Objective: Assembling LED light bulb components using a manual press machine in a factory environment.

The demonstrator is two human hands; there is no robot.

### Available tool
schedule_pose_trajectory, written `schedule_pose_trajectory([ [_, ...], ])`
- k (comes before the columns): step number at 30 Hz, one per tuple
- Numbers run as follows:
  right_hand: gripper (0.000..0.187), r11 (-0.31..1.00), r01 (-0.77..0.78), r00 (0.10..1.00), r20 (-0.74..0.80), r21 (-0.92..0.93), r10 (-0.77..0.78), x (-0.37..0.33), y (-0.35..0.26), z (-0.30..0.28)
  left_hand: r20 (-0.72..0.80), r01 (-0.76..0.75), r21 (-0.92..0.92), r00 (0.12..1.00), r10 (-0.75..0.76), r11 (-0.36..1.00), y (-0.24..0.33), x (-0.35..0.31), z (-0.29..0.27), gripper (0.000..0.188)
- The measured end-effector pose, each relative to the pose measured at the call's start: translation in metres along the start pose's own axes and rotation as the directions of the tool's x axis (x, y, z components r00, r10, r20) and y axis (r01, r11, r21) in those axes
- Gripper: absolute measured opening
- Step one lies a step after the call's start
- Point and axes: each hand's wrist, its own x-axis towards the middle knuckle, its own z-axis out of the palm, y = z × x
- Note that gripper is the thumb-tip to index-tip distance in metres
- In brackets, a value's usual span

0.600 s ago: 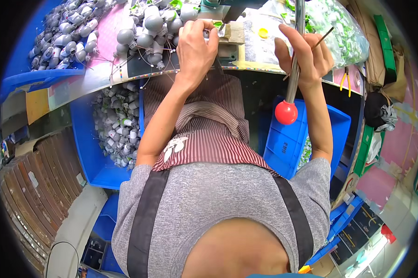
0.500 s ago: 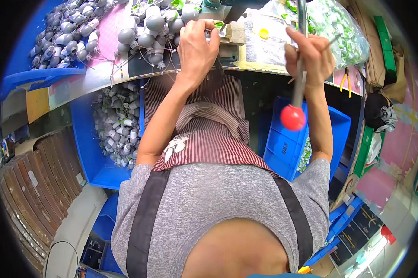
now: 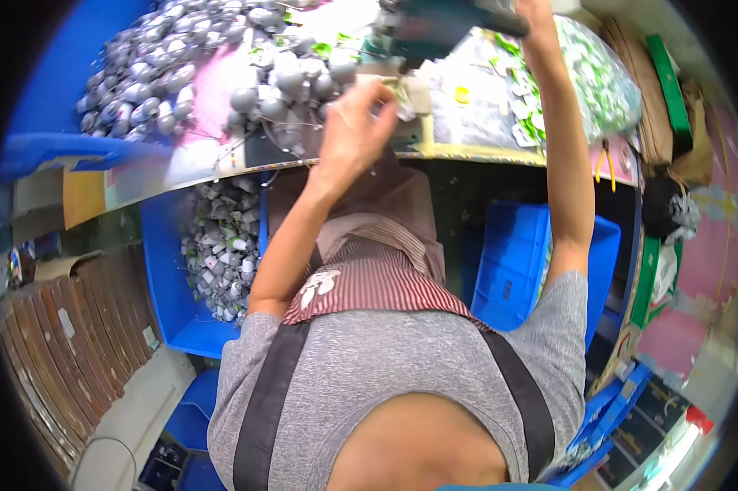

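Observation:
My left hand (image 3: pixel 357 124) is at the front of the green bench press (image 3: pixel 434 33), thumb and fingers curled together. A small whitish-green piece (image 3: pixel 402 100) shows at its fingertips, blurred; its kind cannot be made out. My right arm reaches up past the press, and the right hand (image 3: pixel 536 23) is cut off by the top edge, beside the dark end of the press's shaft. Its fingers do not show. Left of my left hand lies a cluster of grey-and-white bulb-shaped parts (image 3: pixel 288 78) with thin wires.
A larger heap of such parts (image 3: pixel 152 78) covers the bench's left side. White-green pieces (image 3: pixel 526 102) and a clear bag (image 3: pixel 602 78) of them are at right, near yellow-handled pliers (image 3: pixel 605 164). Below the bench are a filled blue bin (image 3: pixel 160 286) and another blue bin (image 3: pixel 500 278).
My right hand has moved up and away to the top edge. The red-knobbed lever has left the view. The left hand stays at the press; the whole view has shifted slightly.

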Motion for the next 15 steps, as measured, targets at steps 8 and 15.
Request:
schedule_pose_trajectory([
  [8,0.034,0.399,-0.058,0.998,-0.069,-0.915,-0.013,-0.078,0.105,0.03,-0.417,0.082,0.261,0.908,0.035,0.962,0.009,0.045,-0.093,0.017],
  [15,0.017,0.366,0.006,0.989,-0.048,-0.931,-0.139,-0.082,0.114,0.022,-0.072,0.11,0.59,0.994,-0.084,0.8,-0.061,0.125,-0.131,0.033],
])
